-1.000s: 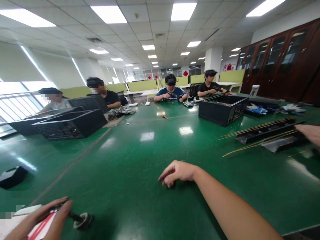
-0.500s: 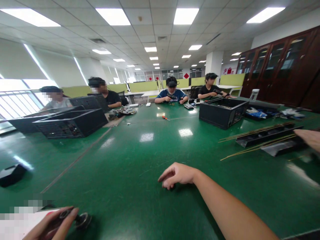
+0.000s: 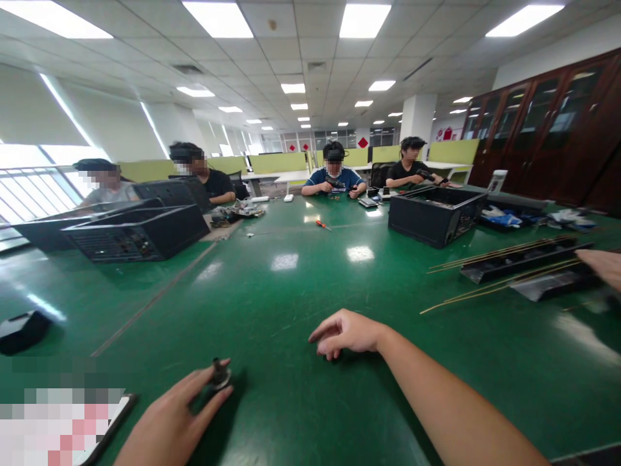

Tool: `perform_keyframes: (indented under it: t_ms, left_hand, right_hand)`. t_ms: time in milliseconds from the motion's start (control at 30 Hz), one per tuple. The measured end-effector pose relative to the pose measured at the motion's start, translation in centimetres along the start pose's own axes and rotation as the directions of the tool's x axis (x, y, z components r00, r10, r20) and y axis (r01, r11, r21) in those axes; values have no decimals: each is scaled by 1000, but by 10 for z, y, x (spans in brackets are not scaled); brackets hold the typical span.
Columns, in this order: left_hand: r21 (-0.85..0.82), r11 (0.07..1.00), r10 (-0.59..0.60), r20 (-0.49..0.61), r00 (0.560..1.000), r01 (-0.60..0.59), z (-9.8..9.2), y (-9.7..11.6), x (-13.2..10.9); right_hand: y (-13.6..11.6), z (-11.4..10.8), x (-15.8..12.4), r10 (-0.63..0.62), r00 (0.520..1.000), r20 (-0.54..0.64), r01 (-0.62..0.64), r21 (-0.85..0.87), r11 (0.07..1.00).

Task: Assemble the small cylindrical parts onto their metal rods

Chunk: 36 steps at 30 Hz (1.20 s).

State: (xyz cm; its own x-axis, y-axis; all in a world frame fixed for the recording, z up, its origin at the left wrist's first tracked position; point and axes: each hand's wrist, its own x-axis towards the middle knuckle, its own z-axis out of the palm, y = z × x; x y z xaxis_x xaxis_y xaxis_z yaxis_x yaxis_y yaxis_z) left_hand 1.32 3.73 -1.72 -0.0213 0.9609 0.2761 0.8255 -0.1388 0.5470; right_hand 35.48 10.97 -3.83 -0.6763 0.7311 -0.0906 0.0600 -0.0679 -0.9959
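Observation:
My left hand (image 3: 177, 404) pinches a small dark metal part (image 3: 220, 375) between thumb and forefinger. The part has a short stem and a wider round base; its exact kind I cannot make out. It is held over the near left of the green table (image 3: 272, 304). My right hand (image 3: 344, 333) rests at the middle of the table, fingers loosely bent and apart, with nothing in it. A phone-like flat thing (image 3: 114, 427), its face mostly pixelated, lies left of my left hand.
Dark computer cases (image 3: 140, 236) stand at the left, and another case (image 3: 431, 217) at the back right. Thin golden rods (image 3: 466, 298) lie near black metal channels (image 3: 519, 259). A co-worker's hand (image 3: 604, 266) enters at the right. An orange screwdriver (image 3: 323, 224) lies farther back.
My left hand has moved right and up from beside the phone-like thing, carrying the metal part toward the table's middle. My right hand is nearly still.

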Motion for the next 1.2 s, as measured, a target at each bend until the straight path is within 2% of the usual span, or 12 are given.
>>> perform_keyframes:
  t_ms: [67,133,200,267,367,467,600,767,933,1067,1200]
  left_hand:
    - [37,983,168,175,970,-177,14,48,19]
    - [36,946,299,285,910,-322,33,88,37]
    - [41,909,379,337,862,-415,55,115,50]
    - [18,889,423,350,836,-457,74,126,58]
    - [-75,875,469,371,801,-478,89,121,62]
    - [-178,875,482,400,779,-450,89,107,61]
    - [-291,882,461,374,805,-370,87,95,64]
    - [-327,883,439,316,841,-338,95,91,69]
    - [-342,890,410,312,857,-302,100,89,73]
    - [-340,894,388,257,885,-293,103,85,77]
    - [-350,884,401,225,888,-310,107,83,79]
  right_hand:
    - [3,-4,3,-64,990,-124,61,-28,998]
    - [6,-9,5,-132,957,-259,113,-85,990]
    - [8,-14,6,-193,916,-353,145,-158,977]
    - [9,-17,5,-247,882,-400,164,-229,959]
    - [10,-17,5,-272,882,-384,142,-333,932]
    - [11,-13,6,-260,909,-326,116,-400,909]
    - [11,-13,6,-272,919,-287,128,-435,891]
    - [13,-16,5,-224,926,-305,100,-374,922]
    - [17,-11,14,-270,879,-393,98,-406,909]
    - [16,-6,23,-310,831,-461,79,-454,888]
    - [14,-3,22,-324,824,-464,80,-471,879]
